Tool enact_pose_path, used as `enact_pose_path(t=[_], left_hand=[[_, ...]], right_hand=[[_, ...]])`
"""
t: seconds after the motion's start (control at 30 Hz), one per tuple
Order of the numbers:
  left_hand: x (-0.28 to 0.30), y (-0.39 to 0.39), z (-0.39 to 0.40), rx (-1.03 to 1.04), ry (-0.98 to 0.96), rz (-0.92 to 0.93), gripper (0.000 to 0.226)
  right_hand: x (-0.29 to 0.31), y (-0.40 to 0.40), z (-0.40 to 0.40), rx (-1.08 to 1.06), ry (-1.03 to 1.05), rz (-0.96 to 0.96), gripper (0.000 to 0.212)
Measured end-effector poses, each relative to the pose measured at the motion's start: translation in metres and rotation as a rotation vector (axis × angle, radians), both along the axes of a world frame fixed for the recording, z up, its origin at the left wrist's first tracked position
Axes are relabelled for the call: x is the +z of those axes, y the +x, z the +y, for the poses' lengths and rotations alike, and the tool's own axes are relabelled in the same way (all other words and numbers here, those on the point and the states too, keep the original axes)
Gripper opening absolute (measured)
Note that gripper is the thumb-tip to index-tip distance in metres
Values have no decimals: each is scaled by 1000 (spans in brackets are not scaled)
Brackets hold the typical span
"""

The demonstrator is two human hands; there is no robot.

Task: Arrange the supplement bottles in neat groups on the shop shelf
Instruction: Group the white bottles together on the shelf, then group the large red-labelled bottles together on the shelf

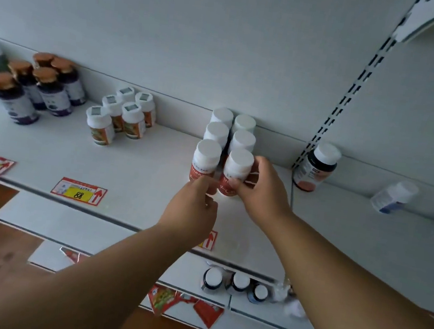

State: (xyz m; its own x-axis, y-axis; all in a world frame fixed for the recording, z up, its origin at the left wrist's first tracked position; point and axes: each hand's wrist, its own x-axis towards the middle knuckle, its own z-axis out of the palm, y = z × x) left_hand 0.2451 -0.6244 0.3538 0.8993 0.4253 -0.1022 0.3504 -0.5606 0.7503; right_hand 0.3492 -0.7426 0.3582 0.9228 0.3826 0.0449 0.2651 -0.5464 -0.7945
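My right hand [259,190] fingers grip the front-right white-capped red-label plastic bottle [235,172] on the white metal shelf [140,164]; left hand [193,208] pinches (I think) its neighbour bottle [205,160].

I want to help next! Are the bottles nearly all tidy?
Mostly. The brown-capped bottles and small white bottles stand grouped. Both hands, right and left, are squaring the red-label bottles' front pair. The dark bottle and tipped bottle remain loose.

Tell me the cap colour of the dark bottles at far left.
Copper-orange caps, clearest in the head view.
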Motion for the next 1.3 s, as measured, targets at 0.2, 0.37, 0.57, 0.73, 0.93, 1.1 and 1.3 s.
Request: enact_pose_path(t=[0.2, 0.37, 0.57, 0.73, 0.93, 1.1, 1.3], left_hand=[[3, -2, 5, -41, 6, 10, 34], [6, -2, 20, -160, 33, -28, 26], [10, -10, 45, -410, 32, -65, 31], [12, -28, 63, -574, 33, -141, 31], [9, -70, 62, -728, 14, -188, 34], [-38, -103, 47, -743, -28, -85, 33], [-161, -111, 27, -706, -19, 122, 41]], right_hand=[[-6, 0, 5, -26, -41, -4, 47], [-8, -13, 11, -158, -48, -4, 57], [-6, -56, 21, -431, -51, -53, 67], [1, -116, 33, -580, -13, -111, 56], [1, -183, 27, -643, 15, -125, 48], [-52, -224, 11, -694, 61, -10, 39], [-177, -240, -8, -703, 38, 150, 40]])
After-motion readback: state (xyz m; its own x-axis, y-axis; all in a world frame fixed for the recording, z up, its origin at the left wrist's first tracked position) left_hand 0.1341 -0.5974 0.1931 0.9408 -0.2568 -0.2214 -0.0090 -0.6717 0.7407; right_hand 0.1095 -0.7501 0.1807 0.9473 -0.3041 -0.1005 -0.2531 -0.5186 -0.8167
